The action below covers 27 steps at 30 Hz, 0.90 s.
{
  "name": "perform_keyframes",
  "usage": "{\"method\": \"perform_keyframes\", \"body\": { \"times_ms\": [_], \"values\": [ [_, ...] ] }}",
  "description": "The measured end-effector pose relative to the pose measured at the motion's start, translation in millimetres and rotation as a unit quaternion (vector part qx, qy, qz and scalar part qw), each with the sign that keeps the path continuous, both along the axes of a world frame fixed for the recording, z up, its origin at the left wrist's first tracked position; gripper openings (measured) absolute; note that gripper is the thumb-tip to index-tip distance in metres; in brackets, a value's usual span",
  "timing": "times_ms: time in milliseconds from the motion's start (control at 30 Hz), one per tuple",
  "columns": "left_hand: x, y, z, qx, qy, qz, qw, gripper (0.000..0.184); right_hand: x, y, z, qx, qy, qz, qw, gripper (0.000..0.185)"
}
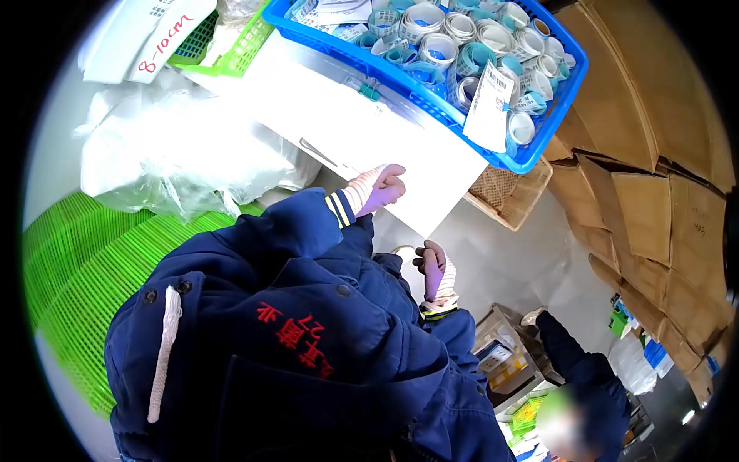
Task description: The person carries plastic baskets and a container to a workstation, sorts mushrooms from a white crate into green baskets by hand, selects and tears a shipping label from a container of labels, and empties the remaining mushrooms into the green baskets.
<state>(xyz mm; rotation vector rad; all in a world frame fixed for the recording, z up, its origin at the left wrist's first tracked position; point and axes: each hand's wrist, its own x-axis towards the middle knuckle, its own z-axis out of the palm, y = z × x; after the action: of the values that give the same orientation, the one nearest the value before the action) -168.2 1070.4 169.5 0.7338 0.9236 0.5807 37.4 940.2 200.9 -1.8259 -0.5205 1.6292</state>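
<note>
My left hand (382,189), in a striped glove with a purple palm, is over the near edge of the white table (431,181). Its fingers are loosely bent and apart, and I see nothing in them. Lower in view, my right hand (436,271) hangs off the table in a matching glove. Its fingers curl a little with gaps between them, and no object shows there. Beyond both hands, a blue basket (443,108) stands on the table, filled with many rolled labels (477,58). A flat printed label strip (489,104) lies across the rolls.
Clear plastic bags (173,146) and green baskets (100,285) are at left. A teal clip (369,91) lies on the table. A brown crate (504,189) sits beside it. Cardboard (639,215) lines the right; another person (589,385) is at lower right beside a cart (504,358).
</note>
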Motion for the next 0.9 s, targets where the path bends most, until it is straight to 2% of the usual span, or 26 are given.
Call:
{"method": "perform_keyframes", "body": {
  "times_ms": [100,133,200,233,267,333,367,433,467,533,567,600,667,733,767,800,900],
  "values": [
    [-0.4,3.8,12.2,-0.017,0.02,-0.009,1.0,0.056,-0.6,-6.5,5.5,-0.005,0.005,-0.012,1.0,0.031],
    [0.1,2.9,10.5,-0.005,0.019,0.044,0.999,0.05,0.2,-10.1,5.8,-0.007,0.007,-0.015,1.0,0.031],
    [-7.9,12.1,22.8,-0.079,-0.046,0.167,0.982,0.028,0.0,-14.3,6.0,0.012,0.021,-0.037,0.999,0.031],
    [-15.1,20.5,9.1,-0.136,-0.082,0.173,0.972,0.014,0.6,-16.3,6.7,0.007,0.021,-0.047,0.999,0.031],
    [-20.8,30.9,5.7,-0.193,-0.114,0.182,0.957,0.015,1.4,-18.2,7.2,0.007,0.022,-0.049,0.999,0.031],
    [-14.7,26.3,2.7,-0.141,0.005,0.257,0.956,0.013,3.8,-22.2,8.1,0.0,0.021,-0.058,0.998,0.03],
    [-13.1,24.9,6.3,-0.141,0.006,0.255,0.957,0.013,5.2,-24.3,8.4,-0.005,0.016,-0.061,0.998,0.03],
    [-12.8,21.6,10.4,-0.167,-0.102,0.209,0.958,0.017,5.8,-28.9,8.2,-0.003,0.018,-0.071,0.997,0.03],
    [-14.5,20.7,11.8,-0.241,-0.241,0.183,0.922,0.03,5.7,-31.8,8.3,0.0,0.02,-0.078,0.997,0.03],
    [4.2,2.3,18.5,-0.152,-0.156,0.127,0.968,0.036,5.5,-37.2,8.0,0.004,0.005,-0.082,0.997,0.029],
    [6.4,-4.5,2.1,-0.254,-0.303,0.11,0.912,0.037,4.8,-39.9,7.3,0.026,-0.011,-0.101,0.994,0.029],
    [18.2,-15.4,11.3,-0.192,-0.252,0.089,0.944,0.036,3.8,-42.9,6.3,0.049,-0.027,-0.119,0.991,0.029],
    [35.7,-23.1,13.0,-0.331,-0.206,0.011,0.921,0.034,2.7,-48.7,6.7,0.077,-0.044,-0.141,0.986,0.028],
    [53.2,-42.5,27.4,-0.237,-0.067,-0.081,0.966,0.031,2.0,-49.6,11.4,0.114,-0.067,-0.169,0.977,0.028],
    [60.7,-48.2,21.7,-0.298,-0.043,-0.112,0.947,0.028,3.2,-50.9,11.9,0.113,-0.06,-0.177,0.976,0.026],
    [61.1,-64.0,21.5,-0.18,-0.047,-0.171,0.967,0.023,3.5,-52.8,14.2,0.116,-0.061,-0.181,0.975,0.026],
    [66.1,-81.2,17.9,-0.15,-0.04,-0.213,0.964,0.024,2.9,-61.5,27.0,0.163,-0.123,-0.153,0.967,0.026]
  ]
}}
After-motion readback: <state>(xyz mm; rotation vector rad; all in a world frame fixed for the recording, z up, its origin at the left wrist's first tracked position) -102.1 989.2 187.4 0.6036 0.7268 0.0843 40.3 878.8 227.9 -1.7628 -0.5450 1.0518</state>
